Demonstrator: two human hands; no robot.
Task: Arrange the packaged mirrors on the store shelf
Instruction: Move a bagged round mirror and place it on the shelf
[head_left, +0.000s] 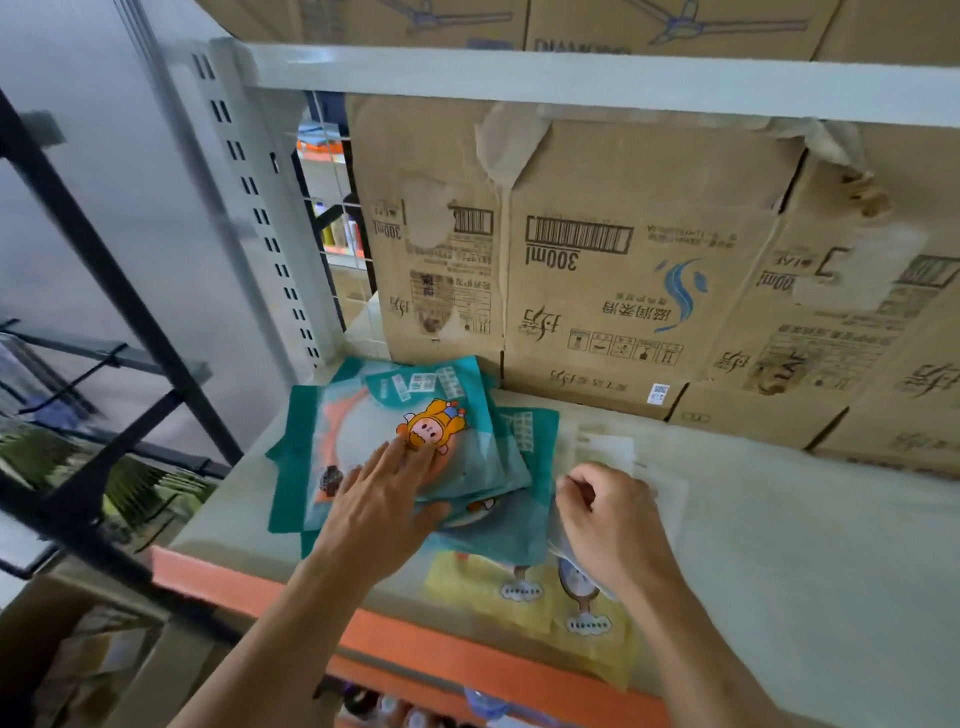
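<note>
Several teal packaged mirrors (457, 410) lie in a loose fanned stack at the left end of the pale shelf board (805, 561). The top pack shows a round mirror with an orange cartoon figure. My left hand (379, 514) rests flat on that stack, fingers straight and spread. Two yellow packaged mirrors (524, 592) lie near the shelf's front edge, partly under the teal ones. My right hand (613, 525) has curled fingers and pinches a clear plastic wrapper (670, 499) beside the stack.
Worn cardboard cartons (623, 270) line the back of the shelf. An orange front rail (415, 644) edges the board, and a white perforated upright (249, 182) stands at the left. A black wire rack (104, 364) with goods is further left. More cartons sit on the shelf above.
</note>
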